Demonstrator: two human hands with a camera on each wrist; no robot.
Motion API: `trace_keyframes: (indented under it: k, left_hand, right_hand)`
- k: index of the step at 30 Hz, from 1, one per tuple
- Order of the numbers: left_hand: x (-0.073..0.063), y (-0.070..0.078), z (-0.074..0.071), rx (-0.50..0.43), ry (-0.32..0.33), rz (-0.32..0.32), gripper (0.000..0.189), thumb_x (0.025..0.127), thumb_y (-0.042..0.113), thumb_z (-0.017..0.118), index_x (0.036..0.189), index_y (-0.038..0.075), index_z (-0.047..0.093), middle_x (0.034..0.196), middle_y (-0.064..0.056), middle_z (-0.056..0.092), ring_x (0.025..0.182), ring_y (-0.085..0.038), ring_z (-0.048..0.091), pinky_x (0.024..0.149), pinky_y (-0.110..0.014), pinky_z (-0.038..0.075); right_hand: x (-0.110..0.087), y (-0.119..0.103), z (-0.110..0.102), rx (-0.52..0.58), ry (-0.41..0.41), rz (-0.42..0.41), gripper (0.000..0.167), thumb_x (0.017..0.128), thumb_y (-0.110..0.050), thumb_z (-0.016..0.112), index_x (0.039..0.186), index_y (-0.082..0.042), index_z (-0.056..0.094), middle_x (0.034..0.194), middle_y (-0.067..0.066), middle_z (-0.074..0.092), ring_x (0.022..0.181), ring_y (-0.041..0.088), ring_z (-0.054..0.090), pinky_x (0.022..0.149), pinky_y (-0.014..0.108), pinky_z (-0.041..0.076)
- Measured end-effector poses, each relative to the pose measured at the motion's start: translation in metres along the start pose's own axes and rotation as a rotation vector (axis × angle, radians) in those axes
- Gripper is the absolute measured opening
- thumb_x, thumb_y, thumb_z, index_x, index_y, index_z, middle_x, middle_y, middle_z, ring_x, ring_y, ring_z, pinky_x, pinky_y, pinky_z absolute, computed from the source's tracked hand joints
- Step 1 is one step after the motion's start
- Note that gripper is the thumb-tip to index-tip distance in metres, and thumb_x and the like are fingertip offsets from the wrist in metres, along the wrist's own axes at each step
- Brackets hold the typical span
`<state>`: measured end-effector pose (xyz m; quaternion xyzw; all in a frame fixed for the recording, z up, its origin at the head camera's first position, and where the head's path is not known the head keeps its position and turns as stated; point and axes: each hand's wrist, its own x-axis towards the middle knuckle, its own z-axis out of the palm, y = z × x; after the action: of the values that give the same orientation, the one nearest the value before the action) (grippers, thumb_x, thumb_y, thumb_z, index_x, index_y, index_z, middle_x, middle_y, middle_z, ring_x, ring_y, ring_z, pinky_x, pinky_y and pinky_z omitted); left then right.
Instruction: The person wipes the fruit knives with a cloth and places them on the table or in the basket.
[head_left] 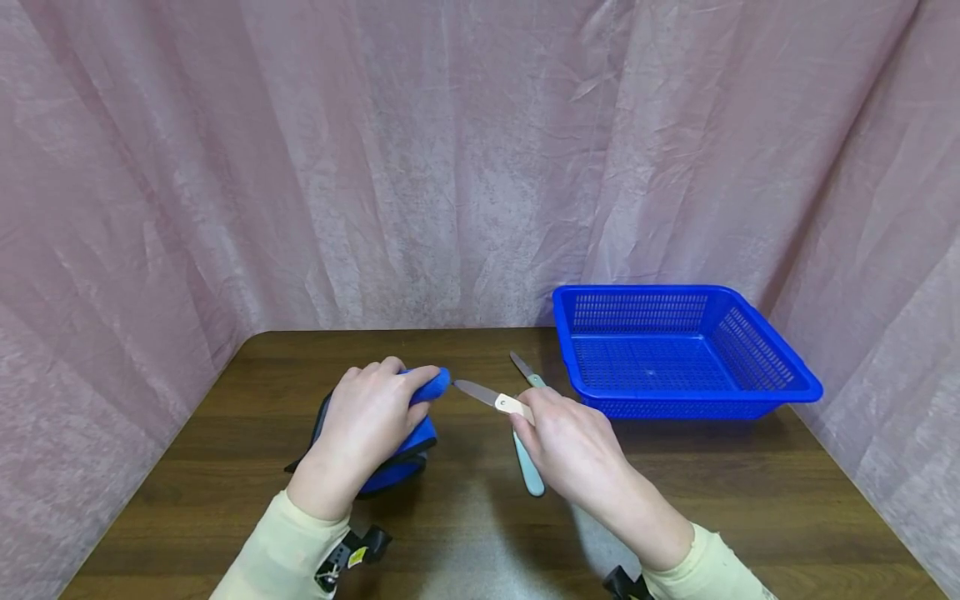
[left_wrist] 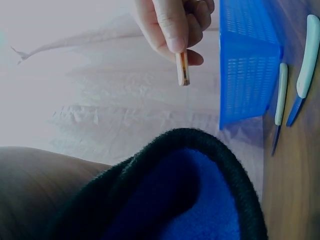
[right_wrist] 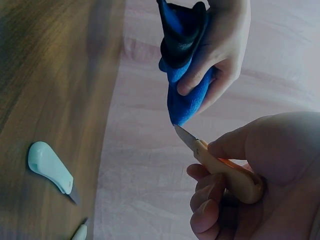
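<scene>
– Gripping the cream-handled knife (head_left: pixel 487 397) w/ your R hand (head_left: pixel 573 442), thumb & fingers clamped on its handle, you're aiming the tip at the blue cloth (head_left: pixel 420 435) bunched in your L hand (head_left: pixel 373 414). Are you making contact?

– Can't tell: the tip's sitting right at the cloth's end, touching or nearly. You're holding both above the bench (head_left: pixel 225 417), so you're relying on steady wrists. Imo you're safest keeping a thick fold btwn blade & L fingers, going slow, edge facing away from your thumb.

– What're you handling, material-wise?

– You're pinching soft, fuzzy fabric w/ thick black edging; prob. bunching easily, so you're needing a firm hold. The handle's looking smooth & gently curved, the blade thin & pointed. Nearby, two mint-handled knives (head_left: pixel 529 468) are lying on dark wood grain; beyond, the blue basket (head_left: pixel 686 402) is showing perforated plastic walls.
</scene>
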<state>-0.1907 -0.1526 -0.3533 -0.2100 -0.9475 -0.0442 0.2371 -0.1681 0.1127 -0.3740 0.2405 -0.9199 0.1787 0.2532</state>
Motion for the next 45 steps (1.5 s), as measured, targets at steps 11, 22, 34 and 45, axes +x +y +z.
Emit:
trace_keyframes:
  k: [11,22,34,45]
  left_hand:
    - [0.0,0.001,-0.001,-0.008,0.04,0.007,0.038,0.094,0.025,0.089,0.131,0.023,0.082,0.096,-0.008,0.074,0.084,-0.029,0.072,0.073,-0.048,0.056]
    - [0.001,0.004,-0.004,0.003,0.047,0.012,0.041,0.093,0.026,0.09,0.134,0.024,0.081,0.102,-0.01,0.075,0.087,-0.031,0.073,0.077,-0.05,0.058]
    - [0.0,0.01,-0.007,0.007,0.088,0.044,0.043,0.092,0.026,0.092,0.133,0.024,0.081,0.101,-0.011,0.076,0.085,-0.031,0.073,0.076,-0.05,0.058]
    - [0.0,0.014,-0.008,0.006,0.126,0.068,0.044,0.091,0.026,0.092,0.133,0.023,0.081,0.103,-0.012,0.076,0.084,-0.031,0.073,0.074,-0.049,0.058]
  right_hand:
    - [0.001,0.005,0.0,0.012,0.011,0.011,0.005,0.098,-0.018,0.079,0.099,-0.015,0.075,0.076,-0.009,0.064,0.059,0.011,0.058,0.049,0.037,0.048]
    - [0.002,0.007,0.0,0.014,0.002,0.001,0.013,0.098,-0.012,0.079,0.1,-0.019,0.069,0.069,-0.011,0.064,0.052,0.01,0.052,0.046,0.037,0.043]
    - [0.004,0.006,0.002,0.011,0.01,0.031,0.008,0.104,-0.019,0.076,0.096,-0.018,0.077,0.078,-0.008,0.06,0.068,0.015,0.061,0.056,0.038,0.05]
    - [0.002,0.007,0.002,-0.003,0.044,0.002,0.006,0.105,-0.018,0.078,0.104,-0.013,0.077,0.082,-0.004,0.061,0.071,0.018,0.063,0.055,0.038,0.051]
